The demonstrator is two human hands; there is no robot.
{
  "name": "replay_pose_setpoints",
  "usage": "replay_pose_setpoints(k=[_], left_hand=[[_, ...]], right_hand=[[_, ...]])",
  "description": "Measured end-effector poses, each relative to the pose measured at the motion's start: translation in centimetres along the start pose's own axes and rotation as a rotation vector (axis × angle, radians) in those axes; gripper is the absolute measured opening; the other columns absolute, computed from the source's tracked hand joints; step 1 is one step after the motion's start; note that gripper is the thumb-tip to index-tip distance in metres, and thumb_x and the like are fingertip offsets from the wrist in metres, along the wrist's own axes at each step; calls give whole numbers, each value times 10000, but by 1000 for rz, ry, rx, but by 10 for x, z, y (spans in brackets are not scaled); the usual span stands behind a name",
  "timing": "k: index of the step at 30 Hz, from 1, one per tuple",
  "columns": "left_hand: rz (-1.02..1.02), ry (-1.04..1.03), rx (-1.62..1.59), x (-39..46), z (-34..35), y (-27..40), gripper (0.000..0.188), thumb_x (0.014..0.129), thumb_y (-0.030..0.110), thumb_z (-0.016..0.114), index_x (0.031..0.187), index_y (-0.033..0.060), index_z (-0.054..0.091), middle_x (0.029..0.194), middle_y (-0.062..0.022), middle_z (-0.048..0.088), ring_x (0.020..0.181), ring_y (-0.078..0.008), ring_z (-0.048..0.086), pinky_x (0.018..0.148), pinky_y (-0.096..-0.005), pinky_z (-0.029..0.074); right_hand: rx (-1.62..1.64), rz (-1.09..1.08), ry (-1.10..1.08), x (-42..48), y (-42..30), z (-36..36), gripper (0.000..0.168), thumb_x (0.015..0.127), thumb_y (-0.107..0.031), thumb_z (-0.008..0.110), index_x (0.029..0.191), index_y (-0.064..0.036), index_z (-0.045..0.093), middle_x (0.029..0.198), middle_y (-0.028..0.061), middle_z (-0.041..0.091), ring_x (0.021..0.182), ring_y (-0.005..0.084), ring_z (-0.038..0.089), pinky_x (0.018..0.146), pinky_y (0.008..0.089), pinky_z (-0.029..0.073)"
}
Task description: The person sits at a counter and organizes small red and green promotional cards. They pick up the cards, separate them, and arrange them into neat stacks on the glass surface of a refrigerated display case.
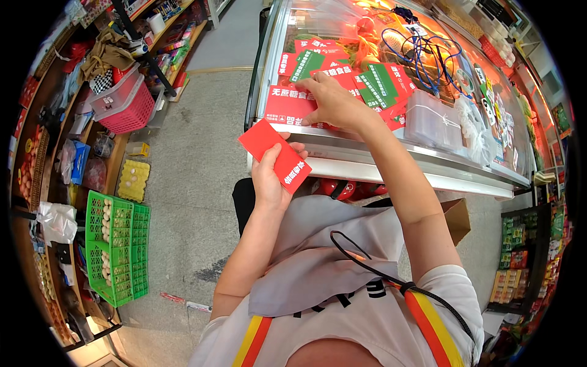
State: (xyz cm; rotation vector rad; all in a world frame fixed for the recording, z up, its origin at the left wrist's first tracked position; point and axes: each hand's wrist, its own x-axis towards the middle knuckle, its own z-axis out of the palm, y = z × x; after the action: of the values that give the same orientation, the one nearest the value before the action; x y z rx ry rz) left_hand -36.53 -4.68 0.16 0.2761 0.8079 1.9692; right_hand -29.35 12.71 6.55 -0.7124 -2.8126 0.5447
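My left hand (pixel 269 181) holds a red printed card (pixel 275 153), or a thin stack of them, with the thumb pressed on top. To its right, my right hand (pixel 332 102) reaches over a spread of cards on a glass-topped display case (pixel 330 131). Its thumb and fingers are apart, with the tips at a large red printed sign (pixel 289 101); I cannot tell how firmly they touch it. Green printed cards (pixel 306 66) and a green-and-red card (pixel 378 87) overlap other red cards around this hand.
Clear plastic boxes (pixel 433 119), a white plastic bag (pixel 472 130) and a tangled blue cord (pixel 426 55) lie further right on the case. Green crates (pixel 117 247) holding eggs stand on the floor at left, near a yellow egg tray (pixel 133 180) and shelves (pixel 69 151).
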Motion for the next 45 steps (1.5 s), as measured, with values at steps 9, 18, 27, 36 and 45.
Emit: replay_pose_setpoints(k=[9,18,27,36,45], left_hand=[[18,5,-24,1,-2,-1,257,905,134,428,1094,-29,489,903,-193,607,835,-275,612,786,-388,519],[-1,-7,-27,0,-4,-1,249,907,134,426,1089,-23,487,906,-193,608,838,-283,615,770,-386,516],[10,8,-19,-1,-4,-2,248,907,140,426,1085,-20,489,920,-194,606,849,-279,613,783,-388,517],[8,-1,-9,-1,-4,0,257,908,134,425,1097,-28,488,913,-193,609,849,-272,616,803,-382,518],[31,-43,-11,-2,-2,1,274,936,205,461,1109,-6,481,932,-176,609,862,-256,619,777,-364,530]], right_hand=[[229,239,-12,22,10,-5,348,674,-139,773,946,7,611,842,114,591,839,218,590,720,336,460],[759,368,479,3,66,-61,250,811,-202,672,985,-24,647,816,45,633,696,109,544,614,260,415],[217,80,166,-5,27,-36,472,770,-224,704,1167,-10,567,1089,165,590,1017,286,570,845,379,455],[153,-83,-79,23,1,5,358,758,-177,716,1057,-19,597,833,88,576,797,193,562,711,318,453],[623,192,147,20,9,-36,199,814,-192,668,705,-64,562,687,-36,549,662,57,483,593,254,377]])
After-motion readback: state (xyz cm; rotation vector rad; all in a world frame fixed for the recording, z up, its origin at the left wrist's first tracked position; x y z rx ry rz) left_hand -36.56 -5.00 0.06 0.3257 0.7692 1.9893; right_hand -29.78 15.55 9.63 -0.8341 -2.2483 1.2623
